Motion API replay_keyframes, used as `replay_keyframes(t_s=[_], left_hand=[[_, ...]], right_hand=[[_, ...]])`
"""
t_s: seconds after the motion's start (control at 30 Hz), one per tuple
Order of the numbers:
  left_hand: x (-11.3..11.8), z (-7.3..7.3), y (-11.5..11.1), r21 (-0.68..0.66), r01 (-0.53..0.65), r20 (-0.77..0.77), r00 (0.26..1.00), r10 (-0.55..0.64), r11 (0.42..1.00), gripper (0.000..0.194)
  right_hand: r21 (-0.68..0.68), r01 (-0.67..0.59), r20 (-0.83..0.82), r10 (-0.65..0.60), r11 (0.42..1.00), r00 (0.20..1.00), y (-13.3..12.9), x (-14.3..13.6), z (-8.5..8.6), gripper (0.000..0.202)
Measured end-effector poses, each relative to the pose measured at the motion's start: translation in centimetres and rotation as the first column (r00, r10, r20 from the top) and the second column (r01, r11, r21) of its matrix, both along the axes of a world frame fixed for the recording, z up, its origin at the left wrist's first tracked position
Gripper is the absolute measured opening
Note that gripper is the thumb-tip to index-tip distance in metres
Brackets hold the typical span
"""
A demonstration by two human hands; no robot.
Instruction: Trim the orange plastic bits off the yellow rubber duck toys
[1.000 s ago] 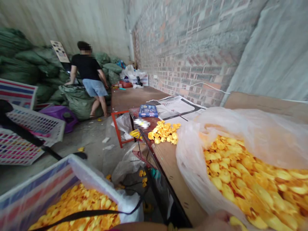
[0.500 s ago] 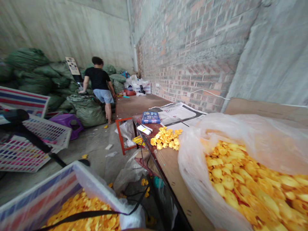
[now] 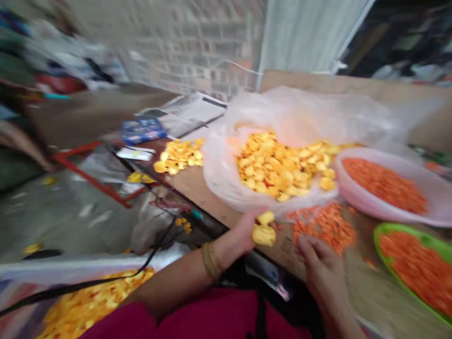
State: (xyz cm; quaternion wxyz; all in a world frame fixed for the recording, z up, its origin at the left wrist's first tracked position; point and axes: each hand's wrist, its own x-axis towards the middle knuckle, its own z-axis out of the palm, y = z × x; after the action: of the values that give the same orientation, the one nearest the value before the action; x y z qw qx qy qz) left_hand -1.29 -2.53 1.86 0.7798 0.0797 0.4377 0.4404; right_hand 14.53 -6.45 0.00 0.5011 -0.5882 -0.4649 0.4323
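My left hand [image 3: 242,230] is closed around a yellow duck-shaped piece [image 3: 264,235], with a small rounded top over a wider lower part. My right hand [image 3: 323,266] is at the near edge of a loose heap of small orange pieces [image 3: 332,228], thumb and fingers drawn together. Blur hides what is between those fingertips. Beyond both hands, a clear plastic bag [image 3: 219,174] lies spread on the table, full of yellow pieces [image 3: 275,165] like the held one. A pink bowl [image 3: 367,207] and a green basket [image 3: 383,230] on the right hold more orange pieces.
A small yellow pile [image 3: 180,155] sits by a blue box [image 3: 143,130] and a white object [image 3: 136,153]. Below left stands a lined crate [image 3: 106,263] of yellow pieces, crossed by a black strap [image 3: 81,282]. Cardboard [image 3: 226,207] covers the table.
The view has swung right and down toward the table. Both my hands, the orange heap, the pink bowl and the green basket have come into sight. The person by the sacks is mostly out of frame.
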Motion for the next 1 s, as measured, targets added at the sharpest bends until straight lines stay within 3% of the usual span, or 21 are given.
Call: replay_keyframes(t_s=[0.1, 0.23, 0.33, 0.5, 0.73, 0.93, 1.0], left_hand=[[-0.1, 0.2, 1.2, -0.005, 0.027, -0.044, 0.999, -0.027, 1.0, 0.03], [0.7, -0.3, 1.4, 0.005, 0.053, -0.087, 0.995, -0.053, 0.999, 0.025], [1.1, -0.4, 1.3, -0.021, 0.043, -0.102, 0.994, -0.045, 0.999, 0.024], [1.2, -0.3, 1.7, -0.075, 0.054, -0.129, 0.99, -0.064, 0.996, 0.03], [1.5, -0.2, 1.7, -0.162, 0.043, -0.151, 0.986, -0.067, 0.986, 0.032], [1.7, -0.5, 1.8, -0.211, 0.069, -0.169, 0.98, -0.106, 0.975, 0.032], [1.7, -0.6, 1.9, -0.218, 0.098, -0.142, 0.981, -0.131, 0.971, 0.033]], right_hand=[[-0.007, -0.055, -0.049, 0.055, 0.998, 0.997, -0.2, 1.2, -0.7, 0.026], [0.07, -0.057, -0.033, 0.06, 0.996, 0.998, 0.5, 0.7, -0.6, 0.013], [0.198, -0.13, 0.078, 0.116, 0.972, 0.99, 0.3, 0.3, -0.6, 0.009], [0.34, -0.333, 0.348, 0.211, 0.88, 0.913, 0.2, 0.5, -0.9, 0.015], [0.314, -0.545, 0.66, 0.234, 0.778, 0.714, 0.8, 1.2, -0.8, 0.022], [0.134, -0.711, 0.866, 0.267, 0.691, 0.423, 1.6, 1.1, 1.6, 0.017], [0.083, -0.734, 0.887, 0.286, 0.674, 0.362, 2.0, 0.8, 2.2, 0.015]])
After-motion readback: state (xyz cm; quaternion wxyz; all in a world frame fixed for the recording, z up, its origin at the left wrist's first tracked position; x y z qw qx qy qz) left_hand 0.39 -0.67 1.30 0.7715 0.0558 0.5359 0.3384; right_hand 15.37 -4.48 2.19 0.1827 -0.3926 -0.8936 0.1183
